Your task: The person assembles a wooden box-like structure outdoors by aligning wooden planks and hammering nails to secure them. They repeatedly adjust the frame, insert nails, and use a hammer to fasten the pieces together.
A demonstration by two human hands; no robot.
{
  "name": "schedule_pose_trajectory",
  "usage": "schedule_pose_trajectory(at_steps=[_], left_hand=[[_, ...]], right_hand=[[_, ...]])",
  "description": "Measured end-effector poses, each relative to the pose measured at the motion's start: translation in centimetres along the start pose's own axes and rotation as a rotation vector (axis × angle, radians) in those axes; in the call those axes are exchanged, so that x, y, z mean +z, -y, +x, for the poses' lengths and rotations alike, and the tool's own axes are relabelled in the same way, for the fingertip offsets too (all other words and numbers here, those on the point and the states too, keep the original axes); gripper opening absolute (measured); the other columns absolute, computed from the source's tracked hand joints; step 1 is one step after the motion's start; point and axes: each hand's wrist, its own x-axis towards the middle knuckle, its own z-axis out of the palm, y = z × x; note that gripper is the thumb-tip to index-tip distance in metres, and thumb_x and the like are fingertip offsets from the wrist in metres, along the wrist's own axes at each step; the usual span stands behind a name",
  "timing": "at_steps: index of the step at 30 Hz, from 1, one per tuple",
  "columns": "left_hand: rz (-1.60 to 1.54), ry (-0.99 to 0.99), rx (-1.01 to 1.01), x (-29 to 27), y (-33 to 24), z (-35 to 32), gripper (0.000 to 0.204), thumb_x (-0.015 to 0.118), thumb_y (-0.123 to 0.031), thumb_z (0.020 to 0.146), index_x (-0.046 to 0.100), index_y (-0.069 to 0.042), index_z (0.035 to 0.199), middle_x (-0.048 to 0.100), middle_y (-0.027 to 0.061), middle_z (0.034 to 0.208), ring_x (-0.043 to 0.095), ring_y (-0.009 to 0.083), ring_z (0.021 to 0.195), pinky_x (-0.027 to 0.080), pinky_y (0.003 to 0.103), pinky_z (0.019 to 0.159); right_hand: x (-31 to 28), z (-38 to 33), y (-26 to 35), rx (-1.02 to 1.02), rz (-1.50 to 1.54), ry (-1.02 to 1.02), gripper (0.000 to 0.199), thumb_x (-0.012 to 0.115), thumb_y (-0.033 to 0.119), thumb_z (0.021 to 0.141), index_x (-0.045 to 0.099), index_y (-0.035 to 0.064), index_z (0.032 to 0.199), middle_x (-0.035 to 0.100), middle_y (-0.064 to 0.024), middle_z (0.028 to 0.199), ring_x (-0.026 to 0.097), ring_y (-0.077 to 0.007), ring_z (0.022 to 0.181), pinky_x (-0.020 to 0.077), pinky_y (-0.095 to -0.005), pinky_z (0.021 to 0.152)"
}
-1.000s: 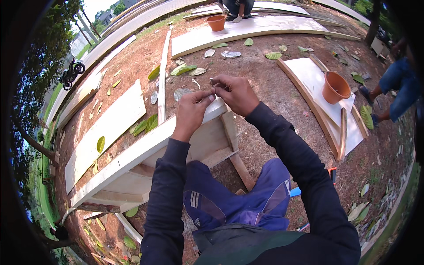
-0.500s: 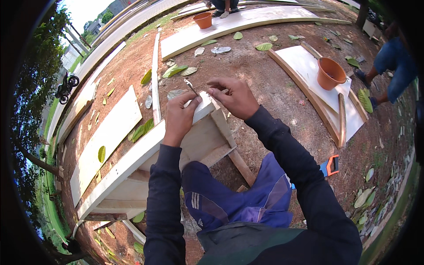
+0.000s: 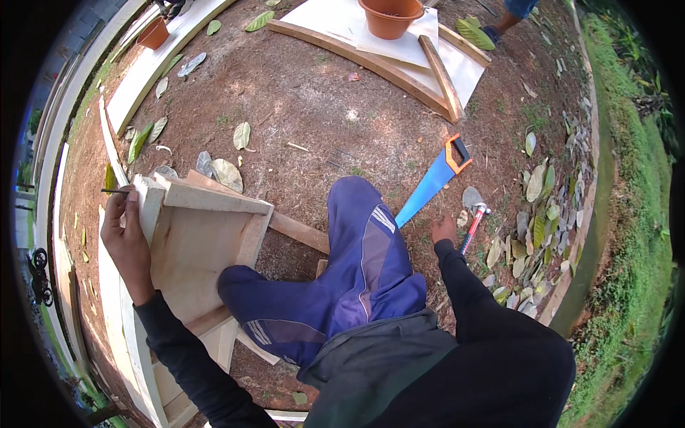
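1. The wooden frame (image 3: 203, 246) fills the left of the picture: pale boards form an open box on the red-brown soil, one end against your bent knee in blue trousers (image 3: 357, 278).
2. A long white board (image 3: 135, 342) runs along the frame's left side down to the lower left edge.
3. At the top of the picture, a white sheet (image 3: 342, 18) edged with curved wooden strips carries an orange pot (image 3: 391, 16); a second pot (image 3: 154, 33) stands on a pale plank at the upper left.
4. The blue saw (image 3: 430, 184) with an orange handle lies right of centre, its blade pointing down-left towards your knee.
5. Your left hand (image 3: 125, 232) rests against the frame's upper-left corner, fingers closed, pinching a thin nail (image 3: 114, 190) that lies level against the board end.
6. Your right hand (image 3: 444, 228) reaches out right of centre, fingers curled down onto the soil just beside the hammer (image 3: 473, 217); you cannot tell whether it grips the red handle yet.
7. The hammer lies just below the saw handle, its metal head up, red shaft slanting down-left.
8. Dry leaves (image 3: 535, 214) scatter along the right, beside the grass strip.
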Motion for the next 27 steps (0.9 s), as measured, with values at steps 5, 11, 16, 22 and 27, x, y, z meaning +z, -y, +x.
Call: schedule_pose_trajectory(at_steps=[5, 11, 16, 22, 27], left_hand=[[-0.135, 0.056, -0.049, -0.4, 1.0, -0.5, 0.024, 0.066, -0.019, 0.105, 0.074, 0.000, 0.116, 0.075, 0.0069, 0.105, 0.065, 0.0115, 0.100, 0.051, 0.030, 0.092], [-0.049, 0.010, 0.038, -0.1, -4.2, 0.6, 0.020, 0.070, -0.015, 0.100, 0.073, 0.004, 0.105, 0.074, 0.0074, 0.093, 0.065, 0.0124, 0.090, 0.050, 0.030, 0.086], [-0.038, 0.013, 0.042, -0.4, -4.5, -0.6, 0.018, 0.072, -0.012, 0.096, 0.072, 0.004, 0.103, 0.074, 0.0120, 0.095, 0.069, 0.0187, 0.089, 0.051, 0.032, 0.085], [-0.058, 0.026, 0.021, -1.1, -3.0, -1.6, 0.020, 0.071, -0.014, 0.098, 0.075, 0.003, 0.107, 0.076, 0.0088, 0.098, 0.069, 0.0149, 0.096, 0.052, 0.031, 0.089], [-0.077, 0.020, 0.041, -0.3, -2.5, -0.7, 0.018, 0.070, -0.014, 0.099, 0.075, 0.002, 0.107, 0.076, 0.0100, 0.098, 0.069, 0.0162, 0.097, 0.052, 0.032, 0.089]], right_hand=[[-0.3, -1.2, -4.7, 0.224, -0.124, -0.058, 0.051, 0.077, 0.025, 0.083, 0.061, 0.0003, 0.125, 0.058, -0.0289, 0.130, 0.059, -0.0453, 0.120, 0.0481, -0.0507, 0.105], [3.0, 0.1, -16.3, 0.720, -0.264, 0.104, 0.060, 0.066, 0.036, 0.094, 0.054, -0.0007, 0.140, 0.061, -0.0202, 0.138, 0.062, -0.0340, 0.129, 0.0490, -0.0514, 0.107], [5.7, -0.2, -15.7, 0.622, -0.389, -0.061, 0.032, 0.070, 0.018, 0.091, 0.067, -0.0005, 0.117, 0.076, -0.0182, 0.111, 0.073, -0.0375, 0.106, 0.0591, -0.0436, 0.091], [1.6, 3.4, -13.0, 0.567, 0.036, 0.042, 0.041, 0.059, 0.032, 0.095, 0.072, -0.0050, 0.108, 0.075, -0.0244, 0.108, 0.072, -0.0383, 0.107, 0.0563, -0.0461, 0.090], [-2.7, 6.3, -10.5, 0.727, 0.158, -0.094, 0.056, 0.066, 0.037, 0.086, 0.070, -0.0121, 0.112, 0.074, -0.0282, 0.109, 0.071, -0.0434, 0.104, 0.0550, -0.0516, 0.089]])
